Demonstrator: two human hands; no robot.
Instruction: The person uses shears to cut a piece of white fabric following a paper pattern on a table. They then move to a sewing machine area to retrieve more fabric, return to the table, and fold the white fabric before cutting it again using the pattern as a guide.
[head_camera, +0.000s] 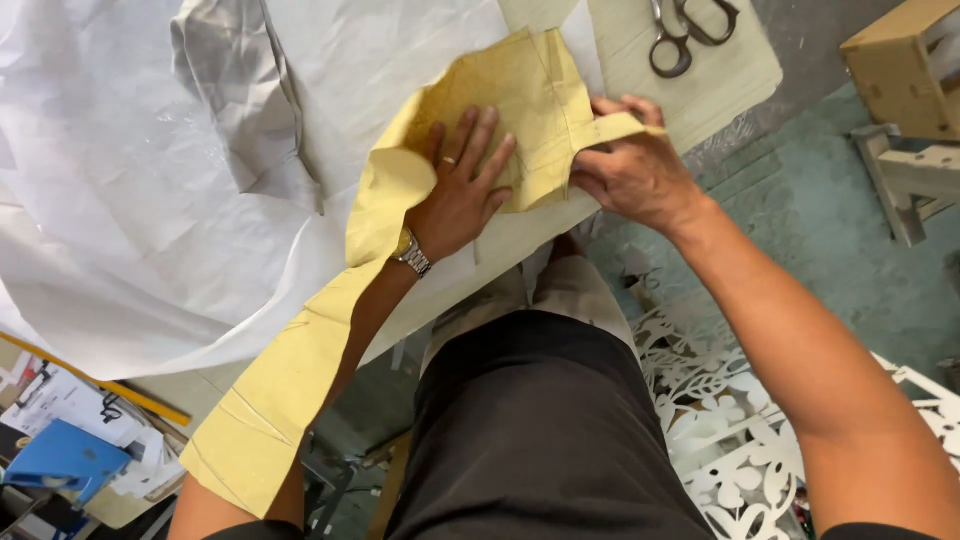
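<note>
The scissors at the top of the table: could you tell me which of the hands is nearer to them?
Right. The right hand pinches the yellow pattern paper just below the scissors; the left hand lies flat farther away.

At the lower left corner, under the table edge, lies a loose heap of printed paper sheets (50, 395), white with dark markings too small to make out. Just below them sits a flat blue folder or packet (65, 460), rectangular and tilted, partly covering more white papers (140, 465). At the upper right corner stands a tan cardboard box (900, 65), plain brown and partly cut off by the frame. No screens or signs are visible.
</note>
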